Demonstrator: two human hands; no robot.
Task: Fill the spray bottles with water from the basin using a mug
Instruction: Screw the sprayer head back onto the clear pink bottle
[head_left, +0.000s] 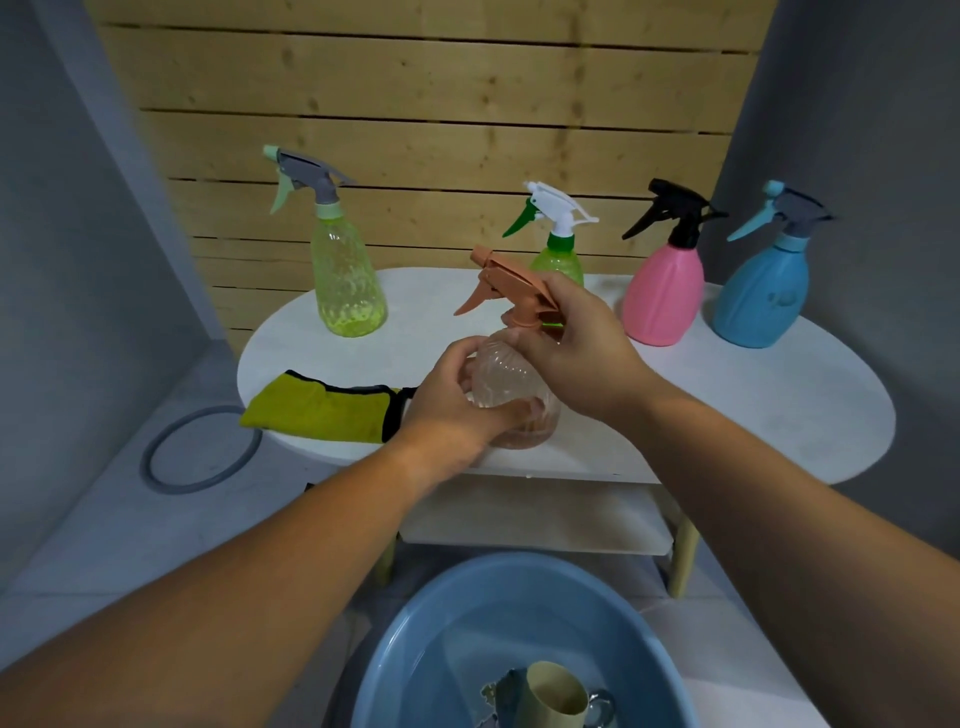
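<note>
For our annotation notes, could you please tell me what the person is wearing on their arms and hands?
Nothing visible. The left hand and right hand are bare, without gloves, rings or watch, and both forearms are uncovered to the frame's edge; no sleeves show.

We find the table (727, 395) topped in smooth, matt white board. Behind the table, the wall (415, 78) is bare, knotty wooden slats with no gloss. At the table's front edge the peach bottle (498, 370) is clear ribbed plastic, and its trigger head (498, 288) is matt terracotta plastic. At the table's back left the yellow-green bottle (348, 280) is translucent, dimpled plastic. At its back right the pink bottle (662, 296) and blue bottle (761, 301) are opaque, smooth plastic with a soft sheen. On the table's front left lies a matt cloth (317, 410) with black edging. Below the table's front, the basin (415, 649) is smooth, glossy blue plastic, and the mug (556, 696) in it looks matt.
</note>
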